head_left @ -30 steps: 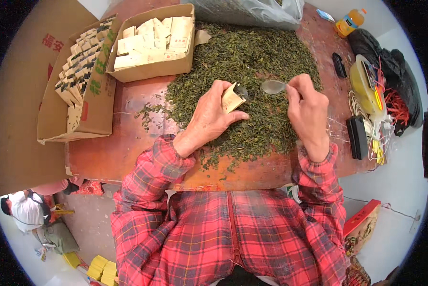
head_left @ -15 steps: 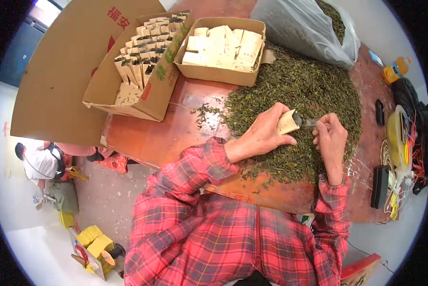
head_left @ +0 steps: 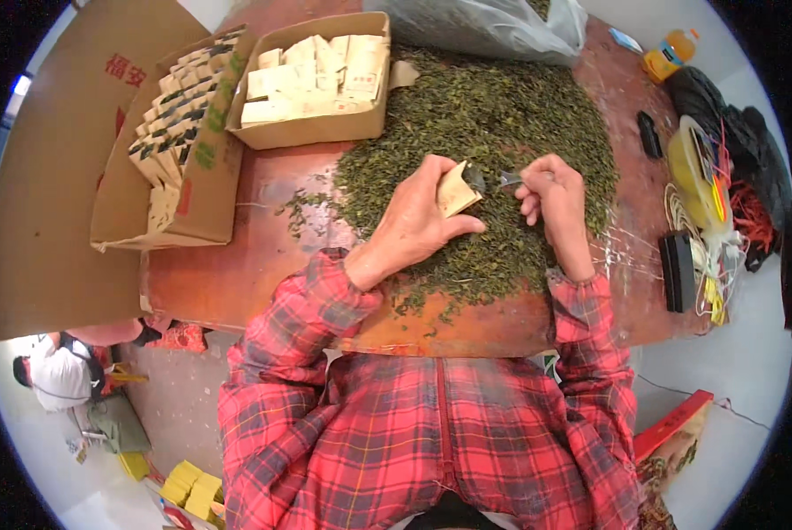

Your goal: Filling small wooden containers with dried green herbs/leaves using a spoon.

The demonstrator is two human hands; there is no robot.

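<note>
While the left hand (head_left: 418, 221) pinches a small tan paper packet (head_left: 456, 189) with its mouth tipped toward the right, the right hand (head_left: 550, 199) brings a metal spoon (head_left: 493, 181) right up to that opening. The packet sits clamped between thumb and fingers, tilted rather than upright, which looks like the way to keep the mouth gaping for the spoon. The right hand is clenched around the spoon's handle, knuckles up, and the bowl meets the packet's lip just off its fingertips. Whether the bowl carries any leaf I can't tell; it's too small here.

Both hands hover low over the heap of loose green tea leaves (head_left: 493, 124), which spreads beneath and beyond them across the reddish tabletop (head_left: 237, 274), so a scoop is never far from either wrist. Forearms in red plaid sleeves (head_left: 312, 305) angle in from below, the left crossing inward, the right coming more straight up, wrists converging over the near edge of the heap.

Up and to the left of the left hand, an open cardboard box (head_left: 312, 132) holds pale packets laid flat, and farther left a second cardboard carton (head_left: 188, 208) carries rows of them standing on edge. A clear plastic bag (head_left: 475, 26) slumps beyond the heap, and off to the right of the right hand lie a black bar-shaped object (head_left: 677, 272) and a tangle of cords (head_left: 714, 265).
</note>
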